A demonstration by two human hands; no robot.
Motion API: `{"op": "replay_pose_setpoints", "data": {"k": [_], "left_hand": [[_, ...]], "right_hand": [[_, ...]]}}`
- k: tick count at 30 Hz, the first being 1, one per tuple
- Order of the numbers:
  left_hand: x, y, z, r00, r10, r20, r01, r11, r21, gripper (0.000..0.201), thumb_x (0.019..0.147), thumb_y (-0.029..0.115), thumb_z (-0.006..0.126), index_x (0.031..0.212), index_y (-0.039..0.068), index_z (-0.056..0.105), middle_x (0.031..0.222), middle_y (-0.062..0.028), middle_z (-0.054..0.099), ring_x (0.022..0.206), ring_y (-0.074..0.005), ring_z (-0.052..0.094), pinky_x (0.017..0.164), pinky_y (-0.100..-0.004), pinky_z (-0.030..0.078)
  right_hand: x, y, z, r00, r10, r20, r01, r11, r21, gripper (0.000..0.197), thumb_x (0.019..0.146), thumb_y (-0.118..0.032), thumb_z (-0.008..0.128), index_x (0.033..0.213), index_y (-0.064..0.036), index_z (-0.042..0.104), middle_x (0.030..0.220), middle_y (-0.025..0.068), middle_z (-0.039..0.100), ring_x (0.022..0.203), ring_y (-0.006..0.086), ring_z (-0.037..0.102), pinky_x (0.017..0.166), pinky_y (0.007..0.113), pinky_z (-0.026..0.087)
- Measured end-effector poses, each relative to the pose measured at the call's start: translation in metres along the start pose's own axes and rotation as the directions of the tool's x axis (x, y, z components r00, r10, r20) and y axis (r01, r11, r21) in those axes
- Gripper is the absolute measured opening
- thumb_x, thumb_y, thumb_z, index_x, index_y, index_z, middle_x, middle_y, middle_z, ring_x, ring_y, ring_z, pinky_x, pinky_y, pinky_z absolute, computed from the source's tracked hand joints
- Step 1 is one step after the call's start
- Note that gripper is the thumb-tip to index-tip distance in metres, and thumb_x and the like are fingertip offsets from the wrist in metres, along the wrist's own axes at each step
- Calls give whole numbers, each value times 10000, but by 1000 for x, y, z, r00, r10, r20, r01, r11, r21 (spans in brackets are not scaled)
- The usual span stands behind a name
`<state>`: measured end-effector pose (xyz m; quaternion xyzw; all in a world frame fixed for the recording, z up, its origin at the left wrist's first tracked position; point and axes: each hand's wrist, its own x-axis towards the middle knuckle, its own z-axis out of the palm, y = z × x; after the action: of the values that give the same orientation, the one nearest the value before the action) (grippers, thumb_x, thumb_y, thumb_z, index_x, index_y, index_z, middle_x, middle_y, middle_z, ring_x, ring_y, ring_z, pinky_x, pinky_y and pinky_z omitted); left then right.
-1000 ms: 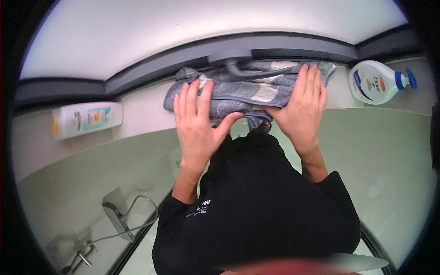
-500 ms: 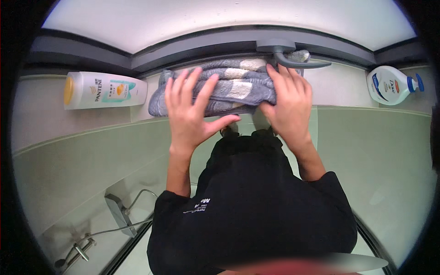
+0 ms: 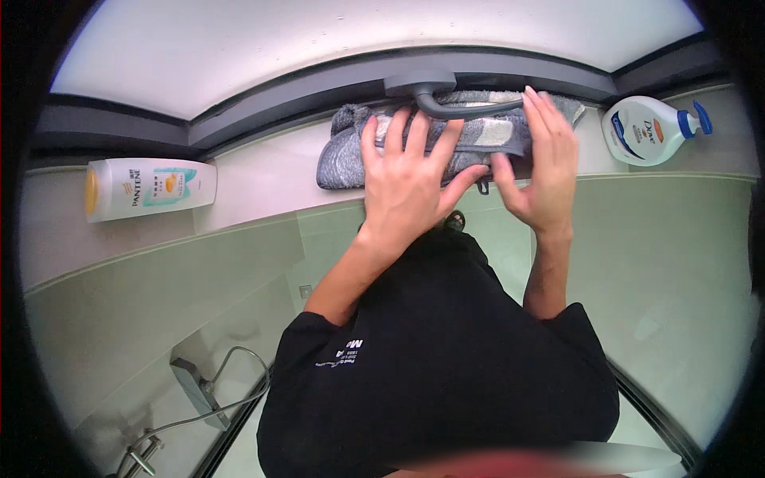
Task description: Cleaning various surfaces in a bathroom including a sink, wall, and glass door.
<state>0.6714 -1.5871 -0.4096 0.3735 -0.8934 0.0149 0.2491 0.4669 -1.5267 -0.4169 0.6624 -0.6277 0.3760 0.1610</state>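
A grey towel with white patches (image 3: pixel 339 163) lies folded in a long bundle on the window sill, partly under the window handle (image 3: pixel 446 109). My left hand (image 3: pixel 406 179) rests on its left half, fingers spread over the top and thumb stretched along the front edge. At the right end, my right hand (image 3: pixel 546 167) touches the towel with straight fingers along its side and the thumb apart at the front. A small dark loop (image 3: pixel 483 186) hangs from the front edge between my hands. Part of the towel is hidden under both hands.
On the sill's left lies a white shampoo bottle with a yellow cap (image 3: pixel 151 190). A white pump bottle with a blue top (image 3: pixel 645 131) lies on the right. A dark window frame (image 3: pixel 303 103) runs behind. A shower fixture with a hose (image 3: pixel 199 390) is at lower left.
The towel has slid right along the sill, past the handle, with both hands moving along. My left hand now lies flatter over it. The view has shifted slightly.
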Motion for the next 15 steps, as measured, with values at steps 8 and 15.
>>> {"op": "replay_pose_setpoints", "data": {"k": [8, 15], "left_hand": [[-11, -9, -15, 1000, -22, -4, 22, 998, -61, 601, 848, 460, 794, 1362, 166, 694, 1352, -129, 627, 1331, -334, 550, 1189, -579, 334], [-29, -41, -20, 994, -80, -73, 85, 993, 78, 578, 796, 434, 834, 1286, 156, 708, 1354, -90, 641, 1320, -321, 574, 1192, -557, 350]], "right_hand": [[-18, -11, 19, 991, 20, 130, -17, 1000, -26, 852, 865, -678, 708, 1347, 17, 606, 1402, 189, 613, 1353, 373, 542, 1169, 566, 321], [-12, -35, 52, 983, -83, 167, 73, 995, 66, 861, 870, -687, 686, 1395, -10, 601, 1380, 171, 618, 1243, 346, 574, 1105, 533, 379]]}}
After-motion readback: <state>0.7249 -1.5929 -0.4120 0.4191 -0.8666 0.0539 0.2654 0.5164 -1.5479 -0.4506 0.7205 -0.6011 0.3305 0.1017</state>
